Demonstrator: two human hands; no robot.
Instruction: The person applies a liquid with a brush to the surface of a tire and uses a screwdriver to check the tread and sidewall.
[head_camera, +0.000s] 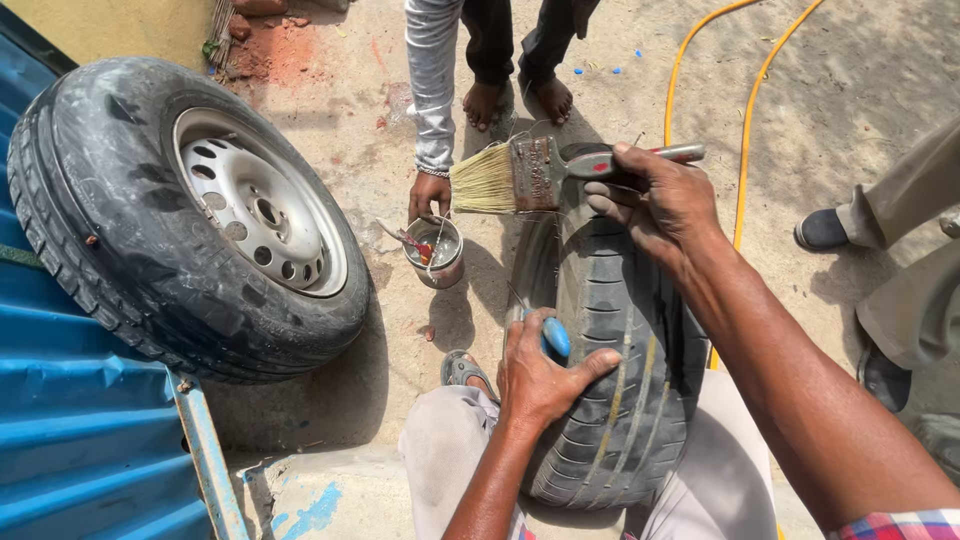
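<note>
An upright black tyre (615, 380) stands between my knees. My left hand (540, 375) rests on its tread and grips a blue-handled tool (555, 337) against the rubber. My right hand (660, 205) holds a wide paint brush (520, 175) above the top of the tyre, bristles pointing left. Another person's hand (428, 192) holds a small metal tin (437, 252) just left of the brush.
A wheel with a grey steel rim (185, 215) leans against a blue corrugated sheet (70, 400) at left. The other person stands barefoot at the top centre. Two yellow hoses (745, 130) run across the sandy ground. A third person's shoe (822, 230) and trouser legs are at right.
</note>
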